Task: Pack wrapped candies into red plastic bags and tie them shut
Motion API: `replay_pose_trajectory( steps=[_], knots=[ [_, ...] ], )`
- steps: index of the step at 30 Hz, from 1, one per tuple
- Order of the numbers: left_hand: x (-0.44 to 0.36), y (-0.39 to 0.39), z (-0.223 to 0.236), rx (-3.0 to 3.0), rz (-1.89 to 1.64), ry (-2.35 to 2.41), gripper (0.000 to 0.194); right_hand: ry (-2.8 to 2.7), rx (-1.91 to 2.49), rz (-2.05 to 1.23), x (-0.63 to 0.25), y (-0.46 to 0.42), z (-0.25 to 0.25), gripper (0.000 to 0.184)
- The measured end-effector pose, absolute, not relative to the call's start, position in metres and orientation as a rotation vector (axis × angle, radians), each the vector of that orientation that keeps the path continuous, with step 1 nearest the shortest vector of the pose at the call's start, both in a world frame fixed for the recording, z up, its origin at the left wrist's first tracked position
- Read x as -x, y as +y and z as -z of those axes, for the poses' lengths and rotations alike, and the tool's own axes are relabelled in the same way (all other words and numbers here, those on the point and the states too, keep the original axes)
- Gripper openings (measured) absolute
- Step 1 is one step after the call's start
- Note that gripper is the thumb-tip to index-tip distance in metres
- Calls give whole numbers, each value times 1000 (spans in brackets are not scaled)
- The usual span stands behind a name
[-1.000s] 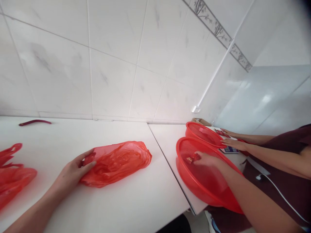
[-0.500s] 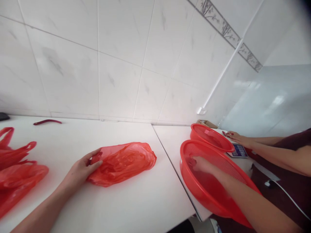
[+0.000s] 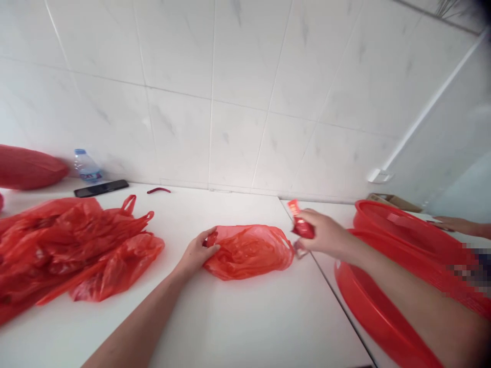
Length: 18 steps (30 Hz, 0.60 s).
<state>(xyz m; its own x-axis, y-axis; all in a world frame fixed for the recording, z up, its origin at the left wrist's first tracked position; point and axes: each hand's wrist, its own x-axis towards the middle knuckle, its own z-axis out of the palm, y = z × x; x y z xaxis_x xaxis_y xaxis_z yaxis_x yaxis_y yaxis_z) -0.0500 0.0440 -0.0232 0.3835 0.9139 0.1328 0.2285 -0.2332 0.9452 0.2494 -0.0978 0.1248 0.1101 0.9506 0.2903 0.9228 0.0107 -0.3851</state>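
Observation:
My left hand point(image 3: 197, 251) pinches the left edge of a red plastic bag point(image 3: 249, 251) that lies on the white table point(image 3: 230, 317). My right hand point(image 3: 326, 236) is closed on small red wrapped packets point(image 3: 301, 223), held in the air just above the bag's right end. A large red mesh basket point(image 3: 383, 312) sits at the table's right edge under my right forearm, with a second red basket point(image 3: 406, 227) behind it.
A heap of red plastic bags point(image 3: 72, 245) lies at the left. Along the tiled wall are a water bottle point(image 3: 86, 167), a black phone point(image 3: 101, 187) and a red strip point(image 3: 158, 190). Another person's hand point(image 3: 452, 224) rests at the far right.
My right hand has come out of the large basket with red packets and moved left to the bag. The view has swung left, showing the bag heap, bottle and phone.

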Motion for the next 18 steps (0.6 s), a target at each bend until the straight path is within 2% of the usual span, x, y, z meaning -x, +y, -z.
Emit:
replay_pose_trajectory(
  steps=[3,7,10,11,15,18],
  knots=[
    [51,42,22,-1721,-890,1024,69,-2185,1707,-218,-193,-61,-102,16],
    [53,40,19,-1708,-865,1024,70,-2345,1637,-319,-155,-26,-65,20],
    [52,39,18,-1693,-869,1011,71,-2267,1593,-387,-157,-18,-59,44],
    [52,39,17,-1686,-872,1011,71,-2164,1606,-363,-163,-18,-60,47],
    [51,40,15,-1685,-884,1021,70,-1678,1863,-167,-207,-22,-65,26],
    [51,42,16,-1689,-888,1022,69,-1604,2049,-170,-236,-29,-50,30]
  ],
)
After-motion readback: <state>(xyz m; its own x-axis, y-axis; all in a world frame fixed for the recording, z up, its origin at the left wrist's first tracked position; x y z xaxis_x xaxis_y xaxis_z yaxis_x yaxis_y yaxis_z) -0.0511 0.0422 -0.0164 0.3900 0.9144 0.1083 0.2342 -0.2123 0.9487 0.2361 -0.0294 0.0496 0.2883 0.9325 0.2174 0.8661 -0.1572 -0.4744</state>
